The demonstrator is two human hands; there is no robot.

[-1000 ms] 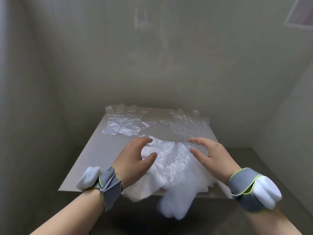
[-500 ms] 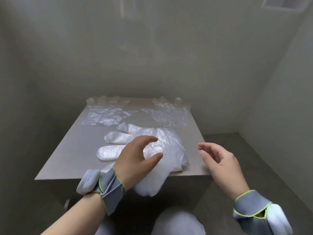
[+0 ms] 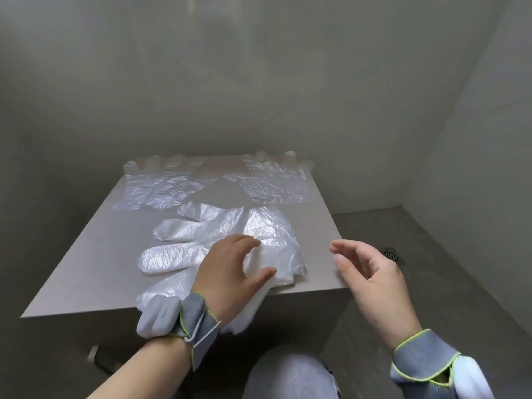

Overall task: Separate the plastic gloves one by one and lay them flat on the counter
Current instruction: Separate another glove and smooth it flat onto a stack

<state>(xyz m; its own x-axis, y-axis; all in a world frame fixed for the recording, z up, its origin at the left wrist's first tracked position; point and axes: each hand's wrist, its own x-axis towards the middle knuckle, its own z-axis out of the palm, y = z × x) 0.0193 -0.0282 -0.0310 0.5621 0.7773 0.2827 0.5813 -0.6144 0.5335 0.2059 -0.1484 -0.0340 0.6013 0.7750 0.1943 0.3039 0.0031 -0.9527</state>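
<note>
Plastic gloves under left hand, fingers touching, right hand apart

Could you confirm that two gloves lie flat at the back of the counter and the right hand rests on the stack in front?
Not quite: the head view shows the left hand resting on the stack; the right hand hangs empty beside it. The rest holds.
</note>
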